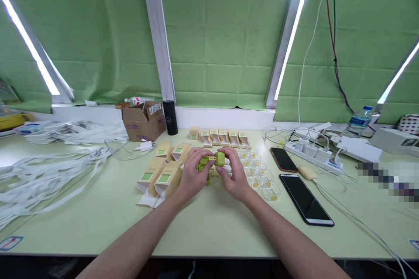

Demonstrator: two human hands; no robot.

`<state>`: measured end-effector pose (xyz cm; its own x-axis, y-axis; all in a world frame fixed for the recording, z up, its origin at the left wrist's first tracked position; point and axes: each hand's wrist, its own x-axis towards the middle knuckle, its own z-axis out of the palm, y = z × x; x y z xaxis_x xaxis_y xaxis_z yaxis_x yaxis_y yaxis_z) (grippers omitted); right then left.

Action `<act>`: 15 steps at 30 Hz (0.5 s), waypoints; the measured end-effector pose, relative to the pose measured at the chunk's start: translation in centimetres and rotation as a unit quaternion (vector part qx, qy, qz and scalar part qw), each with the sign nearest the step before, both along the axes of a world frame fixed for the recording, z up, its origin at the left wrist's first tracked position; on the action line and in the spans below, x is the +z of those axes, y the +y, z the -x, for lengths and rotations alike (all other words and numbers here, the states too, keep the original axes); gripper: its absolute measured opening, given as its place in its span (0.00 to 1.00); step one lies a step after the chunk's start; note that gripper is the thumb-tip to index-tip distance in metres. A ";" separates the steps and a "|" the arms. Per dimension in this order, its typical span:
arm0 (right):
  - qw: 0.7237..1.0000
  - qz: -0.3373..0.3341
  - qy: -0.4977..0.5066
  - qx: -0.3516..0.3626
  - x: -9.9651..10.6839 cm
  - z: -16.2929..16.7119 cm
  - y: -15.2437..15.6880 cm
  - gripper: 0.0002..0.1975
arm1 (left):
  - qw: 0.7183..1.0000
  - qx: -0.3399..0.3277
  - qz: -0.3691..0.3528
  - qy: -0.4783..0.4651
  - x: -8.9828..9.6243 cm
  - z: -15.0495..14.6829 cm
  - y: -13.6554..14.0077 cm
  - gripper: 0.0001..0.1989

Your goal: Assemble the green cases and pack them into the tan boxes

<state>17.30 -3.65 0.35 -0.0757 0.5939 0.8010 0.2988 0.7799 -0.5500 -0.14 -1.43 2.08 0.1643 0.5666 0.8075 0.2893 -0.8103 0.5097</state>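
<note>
In front of me, above the table, my left hand point(194, 170) and my right hand point(234, 174) meet at a small part. The right fingers pinch a squarish olive-green cap-like piece point(219, 159). At its left side is a small gold-coloured piece point(211, 158), gripped between my left thumb and fingers. More green pieces point(203, 163) lie behind and below the left fingers, partly hidden. Right of my hands stand rows of small clear containers point(270, 192) with gold-coloured centres. Left of them lie several tan boxes point(168, 178) with green labels and flaps open.
Further back are a row of open tan boxes point(224, 138), a cardboard carton point(144, 122) and a black cylinder point(170, 117). White straps point(59, 174) spread leftward. Rightward lie a large phone point(306, 200), a smaller phone point(283, 159), a power strip point(314, 155) and loose cables.
</note>
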 end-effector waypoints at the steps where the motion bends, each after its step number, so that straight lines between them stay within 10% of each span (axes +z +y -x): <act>1: 1.000 0.001 0.001 0.003 0.0 0.0 0.0 0.19 | 1.000 0.002 -0.004 0.001 0.0 0.0 0.0 0.05; 15: 1.000 -0.005 -0.016 -0.006 -0.3 0.2 0.0 0.19 | 0.997 -0.012 0.053 -0.050 -0.6 -0.1 0.3 0.05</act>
